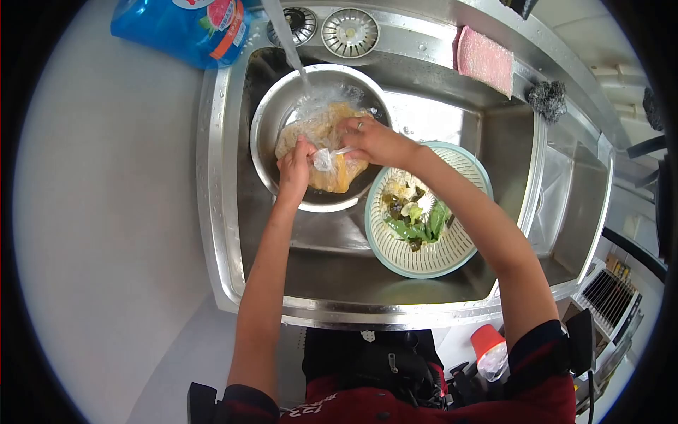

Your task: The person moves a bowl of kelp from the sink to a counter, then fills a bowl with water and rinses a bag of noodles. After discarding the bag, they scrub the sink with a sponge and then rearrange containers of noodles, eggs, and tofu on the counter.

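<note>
A knotted clear plastic bag with yellowish contents lies in a round metal bowl in the sink. My left hand pinches the bag just left of its white, twisted knot. On the other side, my right hand grips the plastic, its fingers curled over the top of the bag. Water streams from the faucet into the bowl behind the bag. What exactly the bag contains is blurred by the plastic.
Close beside the bowl, a green-rimmed colander holds leafy scraps under my right forearm. Two drain strainers, a pink sponge and a steel scourer sit along the sink's back ledge. A blue bottle lies at the upper left.
</note>
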A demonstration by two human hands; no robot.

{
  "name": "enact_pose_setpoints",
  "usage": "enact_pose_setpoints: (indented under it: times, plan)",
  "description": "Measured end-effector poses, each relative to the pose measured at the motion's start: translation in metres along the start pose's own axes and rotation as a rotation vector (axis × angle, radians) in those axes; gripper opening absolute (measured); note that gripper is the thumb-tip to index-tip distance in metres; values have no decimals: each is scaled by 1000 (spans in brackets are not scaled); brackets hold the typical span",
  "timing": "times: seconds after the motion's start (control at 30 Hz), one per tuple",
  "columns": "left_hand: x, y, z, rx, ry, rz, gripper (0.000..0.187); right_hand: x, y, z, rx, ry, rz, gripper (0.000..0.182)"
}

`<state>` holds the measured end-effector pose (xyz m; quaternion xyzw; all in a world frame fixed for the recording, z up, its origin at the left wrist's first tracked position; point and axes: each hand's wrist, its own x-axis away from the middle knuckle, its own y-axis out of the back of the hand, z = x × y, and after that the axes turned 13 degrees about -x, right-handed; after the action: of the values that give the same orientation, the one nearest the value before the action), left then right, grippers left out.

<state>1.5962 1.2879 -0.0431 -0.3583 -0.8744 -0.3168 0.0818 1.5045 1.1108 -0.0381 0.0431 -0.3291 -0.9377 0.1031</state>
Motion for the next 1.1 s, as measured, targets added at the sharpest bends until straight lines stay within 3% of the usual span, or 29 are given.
enact_pose_setpoints:
  times: [0.17,0.3,0.37,0.43,0.47,0.53,0.57,0.63,0.77,0.8,0.9,1.0,1.03,1.07,1.1]
  plan:
    - [9,2,-8,274,143,32,32,4,4,-7,-33,-64,-66,20]
    - [22,5,-44,584,265,-148,25,0,0,-14,73,-119,-177,16]
    - [21,4,-12,549,231,-76,23,-7,-2,-21,86,-122,-216,15]
    - [18,5,-6,198,199,-32,17,-14,-1,-19,119,-112,-254,14]
    - [19,3,-4,201,197,-37,17,-16,-4,-15,83,-109,-358,13]
    - [26,-1,-14,-269,-185,-292,20,-16,-6,-1,7,-140,-493,17]
    - [27,-2,-19,-270,-182,-289,20,-14,-9,6,5,-143,-491,17]
    - [29,-3,-28,-654,-512,-210,31,-10,-19,17,-28,-142,-505,30]
    - [19,-15,-10,-707,-432,-100,15,-2,-38,25,214,-119,-331,23]
    - [19,-14,-12,-705,-434,-97,15,-3,-37,20,265,-73,-341,15]
    - [25,-2,-29,-684,-383,-69,8,-4,-21,19,225,-24,-178,12]
    - [31,9,-30,-725,-422,-83,8,-1,-7,1,383,180,-174,13]
    - [37,17,-24,-751,-413,-113,10,3,-1,-19,487,13,-256,15]
    - [43,21,-19,-775,-405,-146,13,13,23,-40,264,-120,-402,17]
    - [47,18,-12,-777,-407,-155,13,24,51,-45,243,-545,-500,15]
